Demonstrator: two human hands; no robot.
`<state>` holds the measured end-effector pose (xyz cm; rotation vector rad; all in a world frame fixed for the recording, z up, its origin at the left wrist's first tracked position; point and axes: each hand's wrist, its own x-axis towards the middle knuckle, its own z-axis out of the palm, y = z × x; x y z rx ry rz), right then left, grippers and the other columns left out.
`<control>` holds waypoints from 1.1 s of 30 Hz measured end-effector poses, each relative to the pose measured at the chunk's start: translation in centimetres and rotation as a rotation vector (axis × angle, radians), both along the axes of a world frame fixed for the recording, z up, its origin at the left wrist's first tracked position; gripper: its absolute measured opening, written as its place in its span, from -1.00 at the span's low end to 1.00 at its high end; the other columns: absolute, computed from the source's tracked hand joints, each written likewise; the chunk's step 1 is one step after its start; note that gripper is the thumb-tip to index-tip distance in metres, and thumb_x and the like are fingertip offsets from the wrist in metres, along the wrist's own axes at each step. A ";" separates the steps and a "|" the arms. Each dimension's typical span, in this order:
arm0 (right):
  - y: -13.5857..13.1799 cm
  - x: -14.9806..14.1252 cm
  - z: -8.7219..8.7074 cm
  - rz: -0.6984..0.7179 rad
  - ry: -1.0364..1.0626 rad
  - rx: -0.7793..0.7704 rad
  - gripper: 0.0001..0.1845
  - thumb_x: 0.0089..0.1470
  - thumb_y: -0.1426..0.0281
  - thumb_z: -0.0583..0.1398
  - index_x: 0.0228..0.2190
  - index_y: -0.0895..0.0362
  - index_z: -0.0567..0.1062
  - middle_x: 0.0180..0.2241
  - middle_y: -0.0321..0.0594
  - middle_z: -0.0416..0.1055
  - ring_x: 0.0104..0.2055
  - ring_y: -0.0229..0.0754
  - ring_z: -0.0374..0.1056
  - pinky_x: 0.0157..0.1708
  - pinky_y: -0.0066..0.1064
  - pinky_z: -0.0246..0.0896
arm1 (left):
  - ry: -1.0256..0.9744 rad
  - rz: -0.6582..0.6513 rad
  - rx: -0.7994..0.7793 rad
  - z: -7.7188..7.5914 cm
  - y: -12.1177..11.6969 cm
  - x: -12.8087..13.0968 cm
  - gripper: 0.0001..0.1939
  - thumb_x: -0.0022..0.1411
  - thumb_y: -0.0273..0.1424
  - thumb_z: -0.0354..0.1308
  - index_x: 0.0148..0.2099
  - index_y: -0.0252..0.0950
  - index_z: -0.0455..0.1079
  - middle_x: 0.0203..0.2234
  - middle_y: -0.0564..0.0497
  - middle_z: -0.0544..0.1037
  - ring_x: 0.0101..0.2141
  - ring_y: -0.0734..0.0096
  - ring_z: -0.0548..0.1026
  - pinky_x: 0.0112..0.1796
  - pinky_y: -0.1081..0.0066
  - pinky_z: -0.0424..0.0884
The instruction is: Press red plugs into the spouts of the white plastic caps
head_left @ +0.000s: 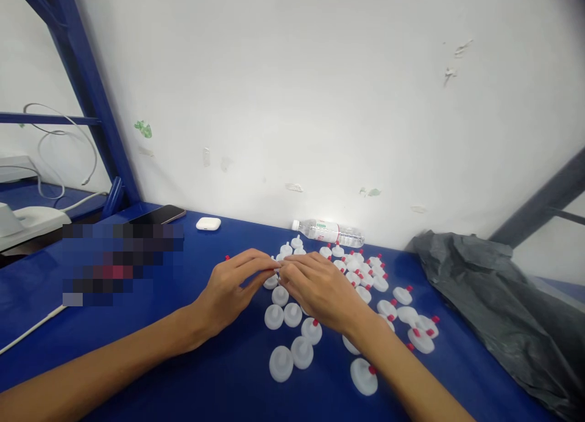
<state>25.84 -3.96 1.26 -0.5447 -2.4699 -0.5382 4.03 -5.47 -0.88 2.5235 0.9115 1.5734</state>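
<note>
My left hand [237, 288] and my right hand [320, 288] meet fingertip to fingertip above the blue table, both with fingers pinched together. A speck of red shows between the fingertips, but the fingers hide most of whatever is there. Around and below them lie white plastic nozzle caps, round discs with a thin spout. Bare-spouted ones, such as a white cap [281, 364], are mostly in the middle. Several with small red tips, such as a red-tipped cap [364, 376], spread out to the right of and under my right forearm.
Against the wall lies a clear plastic bottle [329, 232] on its side. A white earphone case [208, 223] and a phone [159, 215] rest at the back left, near a blurred-out patch. A dark plastic bag [493, 300] covers the right side. Blue metal posts [98, 99] rise left.
</note>
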 end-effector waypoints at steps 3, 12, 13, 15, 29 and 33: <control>0.0 0.0 -0.1 0.039 0.036 0.024 -0.82 0.28 0.64 0.11 -0.16 0.16 0.39 -0.16 -0.14 0.58 0.00 -0.12 0.48 -0.09 -0.29 0.29 | -0.021 0.005 0.004 0.2 0.0 -0.1 -0.86 0.37 -0.51 0.22 -0.07 -0.23 0.53 -0.24 0.02 0.67 -0.24 0.41 0.63 -0.17 0.48 0.55; -0.2 0.1 0.0 0.079 0.094 0.137 -0.85 0.29 0.61 0.15 -0.19 0.16 0.46 -0.08 -0.11 0.59 0.03 -0.10 0.49 -0.09 -0.30 0.35 | -0.151 -0.003 -0.033 0.8 -0.2 0.0 -0.88 0.27 -0.51 0.33 -0.16 -0.20 0.63 -0.31 0.10 0.72 -0.32 0.43 0.67 -0.22 0.54 0.57; -0.2 0.2 0.0 0.078 0.103 0.154 -0.86 0.29 0.60 0.15 -0.20 0.16 0.47 -0.07 -0.11 0.60 0.04 -0.09 0.49 -0.09 -0.30 0.35 | -0.185 -0.018 -0.105 0.8 -0.3 0.0 -0.87 0.28 -0.49 0.33 -0.16 -0.18 0.63 -0.29 0.10 0.73 -0.30 0.42 0.68 -0.20 0.52 0.57; -0.3 0.4 0.3 0.069 0.125 0.195 -0.85 0.31 0.59 0.14 -0.21 0.15 0.49 -0.07 -0.12 0.60 0.05 -0.10 0.49 -0.10 -0.30 0.36 | -0.303 -0.072 -0.315 0.9 -0.3 0.2 -0.84 0.30 -0.44 0.32 -0.08 -0.16 0.62 -0.26 0.09 0.72 -0.27 0.40 0.67 -0.18 0.49 0.59; -1.9 -0.6 0.8 0.218 0.129 0.416 -0.87 0.17 0.51 0.23 -0.35 0.03 0.45 -0.18 -0.16 0.62 0.05 -0.10 0.50 -0.08 -0.34 0.40 | -0.384 -0.583 -0.955 1.9 -1.6 0.4 -0.56 0.29 -0.25 0.33 0.16 -0.25 0.47 -0.10 -0.07 0.65 -0.07 0.17 0.61 -0.08 0.36 0.53; -1.9 -0.7 0.6 0.227 0.117 0.403 -0.87 0.16 0.53 0.24 -0.37 0.06 0.46 -0.17 -0.12 0.61 0.06 -0.10 0.49 -0.08 -0.34 0.41 | -0.334 -0.491 -0.922 1.5 -1.2 0.4 -0.65 0.27 -0.28 0.35 0.06 -0.29 0.53 -0.24 -0.01 0.67 -0.20 0.28 0.63 -0.18 0.45 0.52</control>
